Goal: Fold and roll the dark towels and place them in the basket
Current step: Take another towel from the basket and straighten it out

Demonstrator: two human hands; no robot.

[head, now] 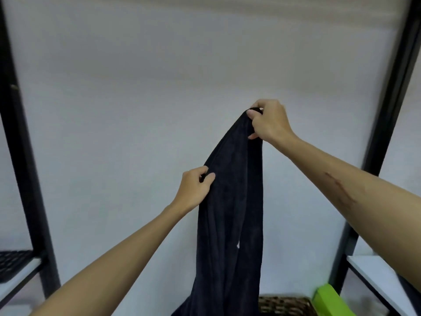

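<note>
Left edge: black frame post (21,156) slanting down the side, with a dark mesh shelf (13,263) low beside it.
Right edge: black upright (385,137) leaning inward, white shelf board (378,279) at its foot.
Open room: broad pale wall (159,87) behind both arms, bare between the two posts.
Dark towel (230,213): held up in the air at centre, hanging in long soft folds, bunched narrow at the top, lower end running out of view at the bottom edge; small pale speck on the lower folds.
Right hand (268,120): raised highest, fingers curled and clamped on the gathered top of the towel.
Left hand (196,190): lower, thumb and fingers pinching the towel's left edge.
Basket (284,305): woven, brown, at the bottom behind the towel's right side; contents not visible.
Green object (330,302): bright, just right of the basket, kind unclear.
</note>
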